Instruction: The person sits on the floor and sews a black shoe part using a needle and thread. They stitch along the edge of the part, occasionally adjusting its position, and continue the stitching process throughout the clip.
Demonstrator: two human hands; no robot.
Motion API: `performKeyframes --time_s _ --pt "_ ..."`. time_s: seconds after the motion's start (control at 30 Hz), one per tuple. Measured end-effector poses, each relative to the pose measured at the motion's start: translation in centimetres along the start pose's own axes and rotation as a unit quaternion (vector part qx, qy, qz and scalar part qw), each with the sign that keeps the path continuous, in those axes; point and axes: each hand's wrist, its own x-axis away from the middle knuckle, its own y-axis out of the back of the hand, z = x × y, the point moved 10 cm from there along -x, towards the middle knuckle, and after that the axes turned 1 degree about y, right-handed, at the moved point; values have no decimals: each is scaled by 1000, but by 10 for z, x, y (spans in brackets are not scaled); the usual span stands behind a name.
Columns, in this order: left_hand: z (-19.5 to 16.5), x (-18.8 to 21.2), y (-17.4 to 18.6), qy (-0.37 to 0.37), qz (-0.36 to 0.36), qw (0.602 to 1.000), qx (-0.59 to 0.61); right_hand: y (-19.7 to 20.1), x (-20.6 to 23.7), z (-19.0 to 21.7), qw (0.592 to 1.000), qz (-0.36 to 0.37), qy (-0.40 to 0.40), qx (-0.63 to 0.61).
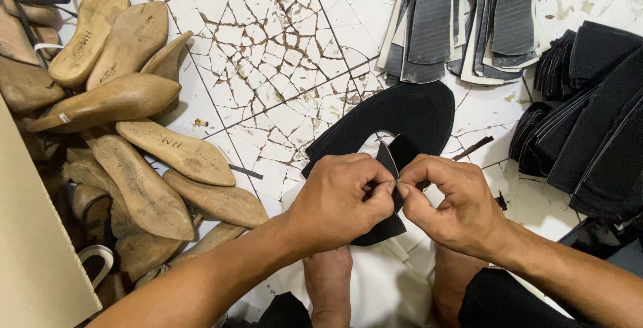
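two hands meet on one thing here: your left hand (338, 201) and your right hand (450, 202) both pinch the flat black horseshoe-shaped shoe upper piece (402, 117) at the same spot, thumb and forefinger closed tight on its two back tabs, which you press face to face between the hands. the piece lies away from you: from your fingertips its curved body runs forward across the cracked white tiled floor (268, 40), the open notch facing back towards you, so its long axis points straight out from your grip. neither hand is nearer; they sit level, knuckles almost touching, with the pinched seam standing upright between them. a dark tail of the same piece hangs below your left thumb, over the white sheet (392, 294) under your wrists. to your left the heap of wooden shoe lasts (134, 100) lies well apart; ahead are grey striped cut pieces (462, 20), and to your right stacked black cut pieces (589, 120).
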Motion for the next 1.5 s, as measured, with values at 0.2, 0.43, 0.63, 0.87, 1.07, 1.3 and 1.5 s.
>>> performKeyframes --time_s 0.2,0.43,0.63,0.87,1.07,1.3,1.5 --pt "1 1 1 -8 14 1000 -9 1 0 -4 1000 7 -13 3" --pt "3 1 -1 0 20 1000 -9 0 0 -4 1000 8 -7 3" --pt "3 0 1 1 20 1000 -13 1 -1 -2 1000 7 -1 8" --pt "-4 0 2 -37 4 999 -29 0 0 -9 999 9 -31 8" --pt "-2 0 0 -29 4 999 -32 -2 2 -5 1000 10 -9 9" --pt "2 2 3 -2 -13 1000 -21 -3 1 -13 997 11 -77 -10" --pt "5 6 5 11 -36 999 -11 -2 5 -24 988 1 -155 -14"
